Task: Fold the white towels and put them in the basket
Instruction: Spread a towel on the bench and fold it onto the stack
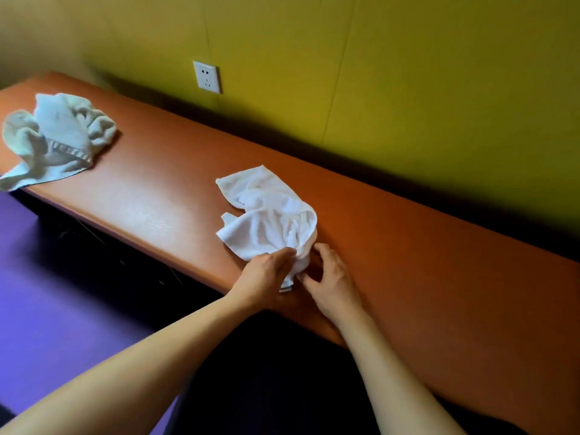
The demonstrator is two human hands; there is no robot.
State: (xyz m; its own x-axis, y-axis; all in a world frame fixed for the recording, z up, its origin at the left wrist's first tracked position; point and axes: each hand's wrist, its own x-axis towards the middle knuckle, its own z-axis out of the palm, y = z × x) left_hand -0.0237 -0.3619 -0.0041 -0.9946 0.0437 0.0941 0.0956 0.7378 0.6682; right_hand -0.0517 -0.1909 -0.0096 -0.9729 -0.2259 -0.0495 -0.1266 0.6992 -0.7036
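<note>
Both hands meet at the near end of a crumpled white towel [266,215]. The left hand [266,274] has its fingers curled over the bunched corner, and the right hand [329,277] sits just beside it with its fingertips on the same hem; it looks like a pinch, though the cloth hides the thumb, so I cannot be sure how firm that hold is. The towel lies rumpled on the orange surface [408,262] near its front edge, with no flat layer or crease showing.

Further out, toward the left end of the surface, a second white towel [59,136] sits in a loose heap, one corner hanging just past the edge, well apart from the hands and untouched. Behind runs a yellow-green wall with a white socket [206,76]; below the surface is a purple floor [62,309].

No basket is in view. Judging from this, the task is at its start: neither towel is folded, none is put away, and the hands seem to be finding the corners of the first one to spread it out. Both folds and both placements remain.
</note>
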